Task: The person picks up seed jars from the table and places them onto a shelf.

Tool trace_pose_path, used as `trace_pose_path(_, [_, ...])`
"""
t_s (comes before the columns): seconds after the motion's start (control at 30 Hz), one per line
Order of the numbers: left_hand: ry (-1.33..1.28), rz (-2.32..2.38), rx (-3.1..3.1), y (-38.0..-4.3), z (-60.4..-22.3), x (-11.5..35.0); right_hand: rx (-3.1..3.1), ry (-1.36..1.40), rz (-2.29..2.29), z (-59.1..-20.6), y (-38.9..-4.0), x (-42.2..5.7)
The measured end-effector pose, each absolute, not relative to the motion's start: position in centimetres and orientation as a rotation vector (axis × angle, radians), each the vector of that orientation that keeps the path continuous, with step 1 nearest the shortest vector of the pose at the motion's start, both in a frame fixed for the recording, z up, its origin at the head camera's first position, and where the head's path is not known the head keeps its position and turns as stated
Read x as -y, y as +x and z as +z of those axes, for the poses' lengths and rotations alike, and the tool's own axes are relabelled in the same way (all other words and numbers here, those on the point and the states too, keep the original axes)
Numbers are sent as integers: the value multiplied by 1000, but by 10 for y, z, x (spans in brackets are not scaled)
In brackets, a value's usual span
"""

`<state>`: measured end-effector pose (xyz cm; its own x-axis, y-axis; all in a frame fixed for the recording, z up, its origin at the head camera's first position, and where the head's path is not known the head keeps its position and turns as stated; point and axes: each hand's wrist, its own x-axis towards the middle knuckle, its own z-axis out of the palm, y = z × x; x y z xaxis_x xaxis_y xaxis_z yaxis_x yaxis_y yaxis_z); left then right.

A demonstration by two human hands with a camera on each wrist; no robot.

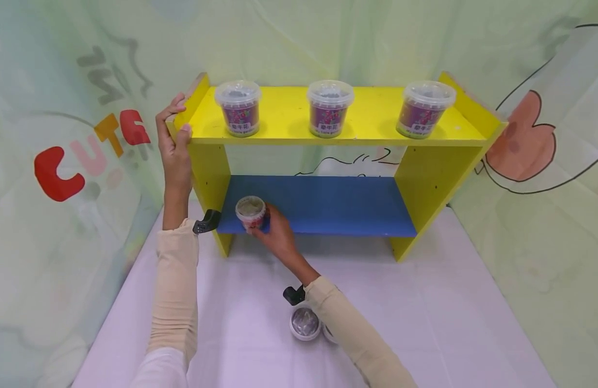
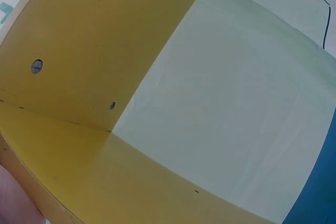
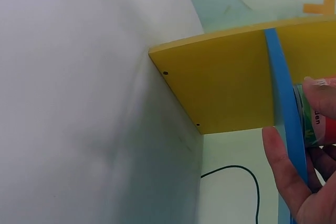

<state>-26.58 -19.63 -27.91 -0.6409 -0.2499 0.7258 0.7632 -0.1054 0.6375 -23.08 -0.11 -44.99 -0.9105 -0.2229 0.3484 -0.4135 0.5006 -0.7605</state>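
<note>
My right hand (image 1: 277,233) holds a small clear-lidded tub (image 1: 251,213) by its side, at the front left end of the blue shelf board (image 1: 328,207). In the right wrist view the tub (image 3: 321,116) shows a red and green label, its base right at the blue board (image 3: 287,103); one finger reaches under the board. My left hand (image 1: 174,148) grips the upper left side of the yellow shelf unit (image 1: 279,141), thumb in front and fingers round the panel. Only a bit of that hand (image 2: 18,200) enters the left wrist view.
Three purple-labelled tubs, at left (image 1: 241,116), middle (image 1: 329,116) and right (image 1: 421,116), stand on the yellow top. Two more, a near tub (image 1: 305,323) and one partly hidden (image 1: 330,335) by my right sleeve, sit on the white tablecloth (image 1: 245,323). Printed curtains hang around.
</note>
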Motion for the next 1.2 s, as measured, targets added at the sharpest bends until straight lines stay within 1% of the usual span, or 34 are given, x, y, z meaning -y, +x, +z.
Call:
trace_pose_path(0.6, [-575,-1845,1460,-266,-279,196,2714,388,1151,-449,-226,11])
trace_pose_path(1.2, [-581,-1849,1444,-266,-279,196,2750,339,1163,-441,-226,14])
